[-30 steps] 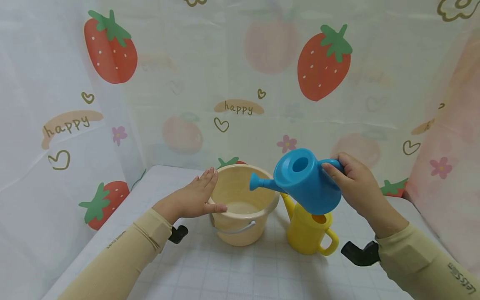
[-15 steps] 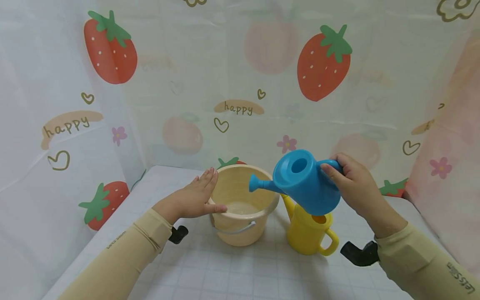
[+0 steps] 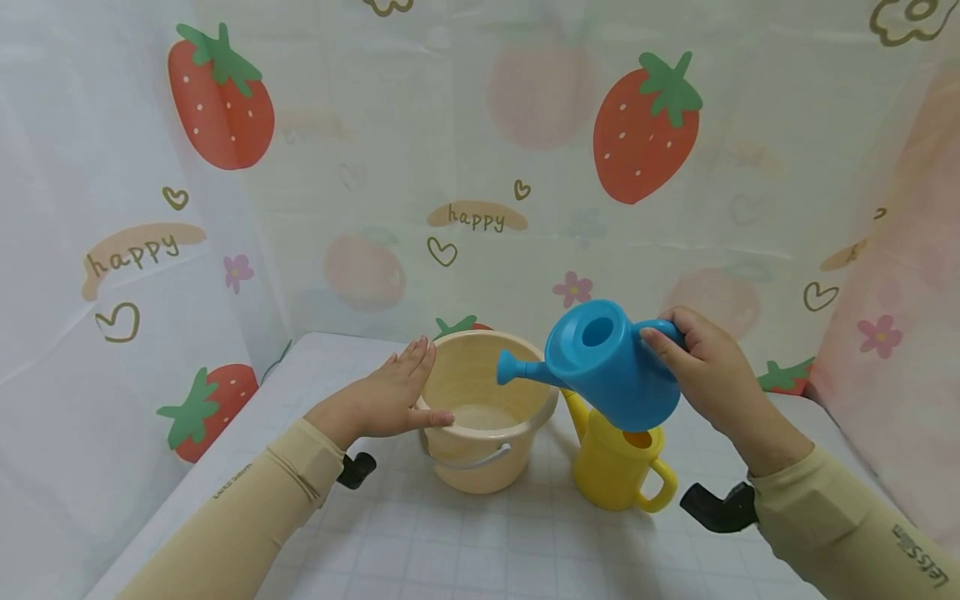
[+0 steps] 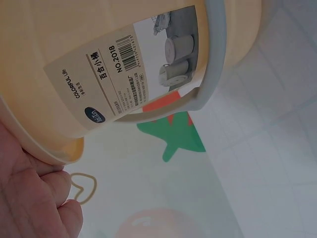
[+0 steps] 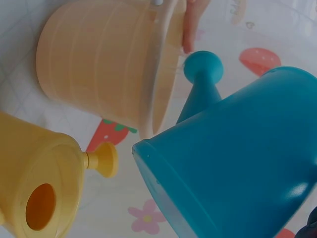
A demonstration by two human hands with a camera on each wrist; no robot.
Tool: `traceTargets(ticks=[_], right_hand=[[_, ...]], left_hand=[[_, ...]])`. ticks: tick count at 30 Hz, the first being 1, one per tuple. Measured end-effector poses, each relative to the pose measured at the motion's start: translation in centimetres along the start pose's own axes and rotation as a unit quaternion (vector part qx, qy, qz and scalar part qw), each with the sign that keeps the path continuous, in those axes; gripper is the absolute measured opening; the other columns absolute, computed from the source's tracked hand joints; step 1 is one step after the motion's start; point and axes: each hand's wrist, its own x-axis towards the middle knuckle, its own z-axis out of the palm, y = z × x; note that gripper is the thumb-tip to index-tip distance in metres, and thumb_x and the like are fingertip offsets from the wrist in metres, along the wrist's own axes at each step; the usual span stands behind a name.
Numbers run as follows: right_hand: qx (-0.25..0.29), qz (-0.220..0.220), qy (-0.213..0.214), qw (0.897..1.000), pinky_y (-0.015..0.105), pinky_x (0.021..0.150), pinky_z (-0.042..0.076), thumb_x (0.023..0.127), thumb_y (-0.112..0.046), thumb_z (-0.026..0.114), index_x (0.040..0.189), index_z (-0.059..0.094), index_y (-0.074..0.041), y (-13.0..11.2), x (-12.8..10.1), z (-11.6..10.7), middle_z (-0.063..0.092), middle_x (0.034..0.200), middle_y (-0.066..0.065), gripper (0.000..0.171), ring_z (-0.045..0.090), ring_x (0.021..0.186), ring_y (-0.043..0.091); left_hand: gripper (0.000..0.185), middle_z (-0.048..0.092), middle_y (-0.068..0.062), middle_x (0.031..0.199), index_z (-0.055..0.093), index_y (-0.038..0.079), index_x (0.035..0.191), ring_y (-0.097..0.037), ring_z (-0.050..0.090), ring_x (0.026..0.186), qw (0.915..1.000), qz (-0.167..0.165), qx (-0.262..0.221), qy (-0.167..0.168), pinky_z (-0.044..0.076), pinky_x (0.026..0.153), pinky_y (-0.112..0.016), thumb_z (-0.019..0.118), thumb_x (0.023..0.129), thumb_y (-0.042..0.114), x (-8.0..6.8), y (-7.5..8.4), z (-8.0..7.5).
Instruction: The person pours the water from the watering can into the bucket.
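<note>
1. The blue can (image 3: 622, 379) hangs tilted, its spout (image 3: 513, 367) at the bucket's (image 3: 480, 471) mouth, apparently aimed inside.
2. The right hand (image 3: 716, 379) grips its handle (image 3: 663, 327).
3. The left hand (image 3: 378, 400), fingers (image 3: 418, 357) straight, rests on the rim (image 3: 491, 432), seemingly steadying it.
4. The yellow can (image 3: 603, 471) stands on the surface (image 3: 420, 550) beneath, likely obstructing any straight lowering.

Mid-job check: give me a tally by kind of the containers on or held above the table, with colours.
Watering cans: 2 (a blue watering can held up in the right hand; a yellow watering can standing on the table)
Buckets: 1 (a pale peach bucket, left hand at its rim)
Total: 3
</note>
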Motion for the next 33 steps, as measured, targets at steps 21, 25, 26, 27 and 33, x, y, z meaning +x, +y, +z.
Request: traceTargets(ticks=[21, 25, 26, 27, 33], right_hand=[[0.003, 0.003, -0.002, 1.0, 0.056, 0.081, 0.043, 0.095, -0.041, 0.043, 0.098, 0.049, -0.003, 0.07, 0.05, -0.15, 0.048, 0.086, 0.013, 0.039, 0.049, 0.091, 0.032], [0.006, 0.003, -0.003, 1.0, 0.057, 0.082, 0.043, 0.095, -0.041, 0.044, 0.098, 0.049, -0.003, 0.09, 0.03, -0.18, 0.049, 0.088, 0.013, 0.039, 0.05, 0.092, 0.032], [0.007, 0.003, -0.003, 1.0, 0.057, 0.083, 0.043, 0.095, -0.041, 0.044, 0.098, 0.049, -0.003, 0.08, 0.03, -0.19, 0.049, 0.088, 0.013, 0.039, 0.05, 0.092, 0.032], [0.007, 0.003, -0.003, 1.0, 0.058, 0.083, 0.043, 0.094, -0.041, 0.044, 0.098, 0.049, -0.003, 0.07, 0.02, -0.19, 0.049, 0.088, 0.013, 0.039, 0.05, 0.092, 0.032], [0.004, 0.001, -0.002, 1.0, 0.056, 0.082, 0.043, 0.094, -0.042, 0.044, 0.098, 0.05, -0.003, 0.06, -0.02, -0.21, 0.049, 0.087, 0.012, 0.039, 0.05, 0.091, 0.031]], left_hand=[[0.112, -0.005, -0.019, 0.151, 0.002, -0.002, 0.145, -0.03, -0.002, 0.139, 1.0, 0.002, 0.0, 0.0, 0.009, 0.111, -0.046, 0.03, 0.075, 0.08, -0.06, 0.12, -0.15], [0.112, -0.005, -0.018, 0.151, 0.002, -0.002, 0.145, -0.03, -0.002, 0.139, 1.0, 0.001, 0.003, 0.0, 0.009, 0.111, -0.046, 0.03, 0.075, 0.081, -0.01, 0.05, -0.09], [0.112, -0.005, -0.018, 0.151, 0.002, -0.002, 0.145, -0.03, -0.002, 0.139, 1.0, 0.001, 0.003, 0.0, 0.009, 0.111, -0.046, 0.03, 0.075, 0.081, 0.0, 0.04, -0.08], [0.112, -0.005, -0.018, 0.151, 0.002, -0.002, 0.145, -0.029, -0.002, 0.139, 1.0, 0.0, 0.003, 0.0, 0.009, 0.111, -0.046, 0.03, 0.075, 0.081, 0.0, 0.04, -0.08], [0.112, -0.006, -0.018, 0.151, 0.001, -0.002, 0.145, -0.028, -0.004, 0.139, 1.0, -0.001, 0.002, -0.003, 0.009, 0.111, -0.046, 0.03, 0.075, 0.081, -0.06, 0.15, -0.11]])
